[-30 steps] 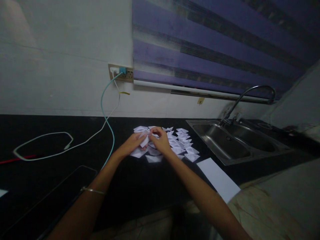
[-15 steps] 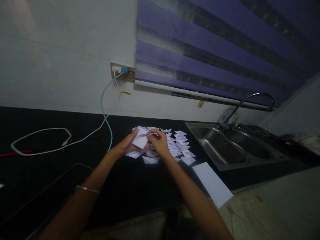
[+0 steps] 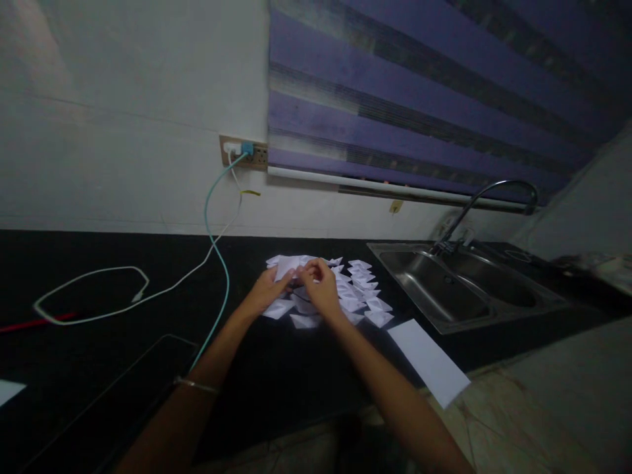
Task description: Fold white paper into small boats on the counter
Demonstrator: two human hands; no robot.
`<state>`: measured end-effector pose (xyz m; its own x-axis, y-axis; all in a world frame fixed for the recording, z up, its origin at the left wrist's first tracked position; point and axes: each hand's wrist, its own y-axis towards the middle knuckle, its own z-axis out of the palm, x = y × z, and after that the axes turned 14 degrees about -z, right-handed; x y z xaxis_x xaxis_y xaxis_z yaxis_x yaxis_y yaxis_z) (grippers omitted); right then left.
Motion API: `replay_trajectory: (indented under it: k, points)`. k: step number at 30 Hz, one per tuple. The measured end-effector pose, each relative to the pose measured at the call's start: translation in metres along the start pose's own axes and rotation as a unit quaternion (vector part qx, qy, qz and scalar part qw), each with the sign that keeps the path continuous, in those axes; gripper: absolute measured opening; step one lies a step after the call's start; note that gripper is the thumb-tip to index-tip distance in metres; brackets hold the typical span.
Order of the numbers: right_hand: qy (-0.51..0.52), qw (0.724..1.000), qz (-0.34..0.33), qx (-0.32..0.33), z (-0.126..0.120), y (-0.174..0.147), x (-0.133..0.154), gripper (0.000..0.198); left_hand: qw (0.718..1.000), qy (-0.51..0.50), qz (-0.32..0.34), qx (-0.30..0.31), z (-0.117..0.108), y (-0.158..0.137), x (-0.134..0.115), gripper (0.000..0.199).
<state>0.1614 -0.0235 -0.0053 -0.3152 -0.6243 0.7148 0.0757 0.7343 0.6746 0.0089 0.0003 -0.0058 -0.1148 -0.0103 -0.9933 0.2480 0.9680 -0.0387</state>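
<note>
A folded piece of white paper [image 3: 287, 265] is held up between my two hands above the dark counter. My left hand [image 3: 269, 289] is closed on its near left side, thumb pointing toward the right. At its right edge my right hand [image 3: 320, 283] pinches the paper, fingers bent and close to the left thumb. Under and behind the hands lie several folded white paper boats [image 3: 378, 311], grouped in rough rows; the hands hide some of them. The fold under my fingertips is too small to make out.
White paper sheets [image 3: 429, 362] lie at the counter's front edge on the right. A double steel sink [image 3: 439, 296] with a curved faucet [image 3: 474, 201] stands beyond. White [image 3: 185, 265] and teal [image 3: 226, 276] cables run from the wall outlet [image 3: 259, 155] across the left counter.
The folded paper has tilted and turned between my hands, and its flap is less visible. Both hands have drawn closer together. The whole view has shifted slightly.
</note>
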Motion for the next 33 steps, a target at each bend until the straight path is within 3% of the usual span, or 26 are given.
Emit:
replay_trajectory:
  k: [5,10,13,24,28,33]
  points:
    - [0.025,0.999,-0.008,0.041,0.004,-0.004,0.002,0.023,0.997,0.056,0.047,-0.01,0.001,0.003,0.007,0.043]
    - [0.146,0.983,0.107,0.036,0.004,0.0,-0.001,0.03,0.993,0.087,0.074,-0.032,0.001,0.002,0.009,0.04]
    - [0.165,0.974,0.148,0.04,0.003,0.003,-0.004,0.035,0.989,0.107,0.095,-0.045,0.003,0.001,0.008,0.04]
    - [0.034,0.996,0.061,0.064,-0.008,0.007,-0.007,0.034,0.99,0.101,0.081,-0.063,0.01,-0.002,0.005,0.045]
    - [0.053,0.998,0.038,0.025,-0.011,0.011,-0.004,0.021,0.988,0.115,0.084,-0.056,0.011,-0.004,0.005,0.049]
    - [0.082,0.995,0.05,0.005,-0.013,0.012,-0.005,0.022,0.977,0.152,0.13,-0.068,0.012,-0.002,0.011,0.047]
